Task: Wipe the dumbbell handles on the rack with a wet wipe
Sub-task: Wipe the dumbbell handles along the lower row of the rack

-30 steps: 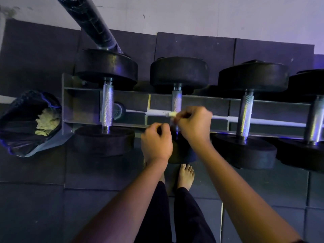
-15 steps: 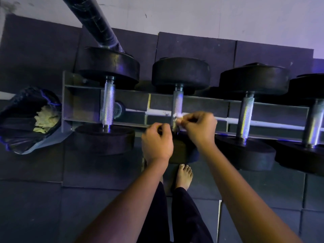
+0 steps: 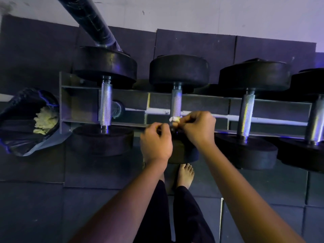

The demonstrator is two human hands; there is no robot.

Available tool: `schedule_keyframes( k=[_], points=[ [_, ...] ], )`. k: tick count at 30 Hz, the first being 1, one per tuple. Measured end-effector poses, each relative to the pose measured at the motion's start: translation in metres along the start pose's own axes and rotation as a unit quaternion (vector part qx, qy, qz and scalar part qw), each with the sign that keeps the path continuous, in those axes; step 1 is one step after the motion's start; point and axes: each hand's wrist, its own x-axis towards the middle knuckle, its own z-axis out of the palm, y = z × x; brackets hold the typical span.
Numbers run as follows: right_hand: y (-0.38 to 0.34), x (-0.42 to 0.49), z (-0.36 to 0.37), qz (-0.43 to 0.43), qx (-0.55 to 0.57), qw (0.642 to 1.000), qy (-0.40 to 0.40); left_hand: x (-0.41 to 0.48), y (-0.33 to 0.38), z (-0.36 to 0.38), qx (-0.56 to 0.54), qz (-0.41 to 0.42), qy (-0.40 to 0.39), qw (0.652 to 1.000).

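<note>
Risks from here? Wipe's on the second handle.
1. The right hand pinches the wet wipe into a small wad low on the second handle, so the knurled upper stretch may get missed.
2. A bare foot stands on the floor just under that dumbbell's near head. A hard tug might roll it off the rack onto the toes.
3. The knurling may shred the wipe.

One wide-angle view is taken from head height, aimed forward and steeply down. The dumbbell rack (image 3: 78, 104) is seen from close above, across the frame's middle. The floor (image 3: 35, 207) is shown below it and the wall (image 3: 192, 13) along the top.
</note>
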Motion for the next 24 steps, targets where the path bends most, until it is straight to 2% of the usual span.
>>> schedule_keyframes(
  k=[4,6,9,13,15,17,21,24],
  points=[
    [-0.03,0.039,-0.002,-0.029,0.072,0.994,0.077,-0.001,0.002,0.0,0.002,0.006,-0.005,1.0],
    [-0.035,0.05,-0.004,-0.032,0.094,0.992,0.079,-0.001,0.001,0.0,0.0,0.01,-0.006,1.0],
    [-0.016,0.04,-0.004,0.01,0.121,0.992,0.021,0.0,-0.002,0.001,0.001,0.012,-0.006,1.0],
    [0.022,0.009,-0.007,0.045,0.067,0.992,-0.099,0.002,-0.001,0.002,0.006,0.014,0.004,1.0],
    [0.025,0.008,-0.009,0.04,0.077,0.99,-0.109,0.003,-0.001,0.002,0.01,0.012,0.007,1.0],
    [0.015,0.021,-0.009,0.03,0.121,0.988,-0.093,0.002,-0.001,0.002,0.013,0.014,0.003,1.0],
    [-0.014,0.059,-0.007,0.017,0.183,0.983,0.006,-0.001,0.001,0.0,0.006,0.018,0.0,1.0],
    [-0.017,0.046,-0.001,0.03,0.188,0.982,0.013,-0.002,0.002,0.0,0.004,0.012,-0.002,1.0]
  ],
)
